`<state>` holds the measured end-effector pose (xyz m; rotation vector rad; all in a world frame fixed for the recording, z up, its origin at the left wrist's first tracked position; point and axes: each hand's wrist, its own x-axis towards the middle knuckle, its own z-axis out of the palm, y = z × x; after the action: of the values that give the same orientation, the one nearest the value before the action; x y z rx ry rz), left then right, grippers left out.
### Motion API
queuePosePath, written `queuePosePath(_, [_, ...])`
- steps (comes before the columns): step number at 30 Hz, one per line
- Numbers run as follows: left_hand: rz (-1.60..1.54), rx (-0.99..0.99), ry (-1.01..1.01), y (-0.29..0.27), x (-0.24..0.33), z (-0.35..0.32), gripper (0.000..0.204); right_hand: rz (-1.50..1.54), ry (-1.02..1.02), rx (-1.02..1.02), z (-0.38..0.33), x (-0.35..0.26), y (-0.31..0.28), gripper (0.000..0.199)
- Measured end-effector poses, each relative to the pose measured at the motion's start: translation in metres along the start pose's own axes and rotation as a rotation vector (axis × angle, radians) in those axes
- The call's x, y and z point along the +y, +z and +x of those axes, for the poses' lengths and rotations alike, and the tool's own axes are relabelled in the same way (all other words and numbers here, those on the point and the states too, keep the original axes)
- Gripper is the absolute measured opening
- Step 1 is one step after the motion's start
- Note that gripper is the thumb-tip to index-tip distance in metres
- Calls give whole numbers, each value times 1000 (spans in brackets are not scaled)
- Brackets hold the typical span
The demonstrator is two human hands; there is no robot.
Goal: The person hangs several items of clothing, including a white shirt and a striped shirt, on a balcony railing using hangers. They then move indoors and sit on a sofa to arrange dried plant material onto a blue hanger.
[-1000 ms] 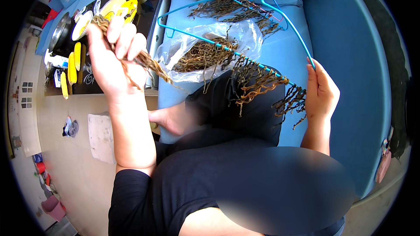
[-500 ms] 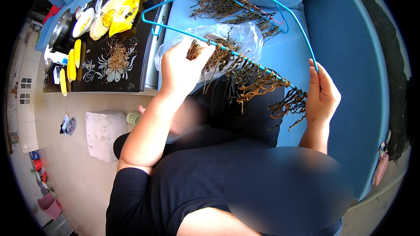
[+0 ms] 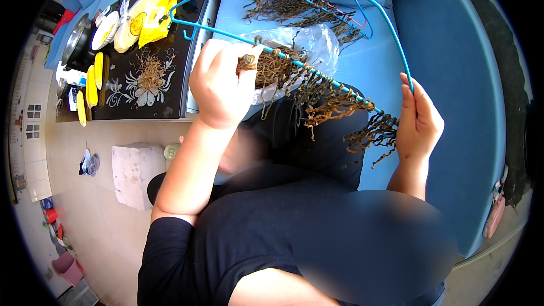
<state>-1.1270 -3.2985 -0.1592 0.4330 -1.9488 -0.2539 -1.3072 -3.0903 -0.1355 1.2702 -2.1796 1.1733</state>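
A blue wire clothes hanger [image 3: 317,73] lies across my lap, its lower bar hung with several brown curly strands [image 3: 328,99]. My left hand [image 3: 221,82] pinches a bunch of the strands against the bar near its left end. My right hand [image 3: 419,122] grips the hanger's right corner, beside more dangling strands. A clear plastic bag [image 3: 309,42] lies on the blue sofa cushion [image 3: 362,62] just behind the bar. A second hanger [image 3: 317,0], also loaded with brown strands, rests farther back on the sofa.
A black tray table [image 3: 170,88] at the left carries a loose pile of strands [image 3: 150,71], yellow clips [image 3: 93,76], a yellow bag [image 3: 153,20] and white plates. A white block [image 3: 133,173] stands on the tiled floor below. The sofa's dark blue arm [image 3: 470,79] curves along the right.
My left hand came down from the table with a bunch of strands and now presses it onto the hanger bar. The right hand stayed on the hanger's corner.
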Motion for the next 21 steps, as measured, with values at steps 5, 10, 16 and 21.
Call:
queuePosePath(5, [-215, 149, -263, 2, -8, 3, 13, -61, -28, -136, -2, -14, 2, 16])
queuePosePath(10, [-881, 217, -729, -20, 7, 17, 4, -109, 73, 27, 1, 17, 2, 14])
queuePosePath(16, [-506, -295, -978, 5, -13, -38, 29, 69, 330, 226, 10, 32, -15, 14])
queuePosePath(21, [183, -999, -611, 23, -31, -102, 34, 78, 314, 257, 12, 38, -24, 15])
